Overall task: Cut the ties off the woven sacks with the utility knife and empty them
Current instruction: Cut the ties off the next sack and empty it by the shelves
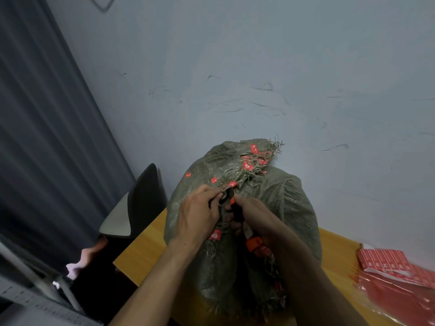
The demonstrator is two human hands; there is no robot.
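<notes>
A bulging grey-green woven sack (287,203) stands on a wooden table (146,245) against the wall. Its gathered neck (249,165) is frayed and dotted with small red stickers. My left hand (200,215) pinches the bunched neck fabric just below the frayed top. My right hand (254,215) grips an orange and black utility knife (237,215), its tip pointing up into the neck beside my left fingers. The tie itself is hidden among the folds.
Red packets in clear wrap (400,274) lie at the table's right edge. A black chair with a pale seat (131,208) stands left of the table beside a dark curtain (47,137). The scuffed wall (259,78) is right behind the sack.
</notes>
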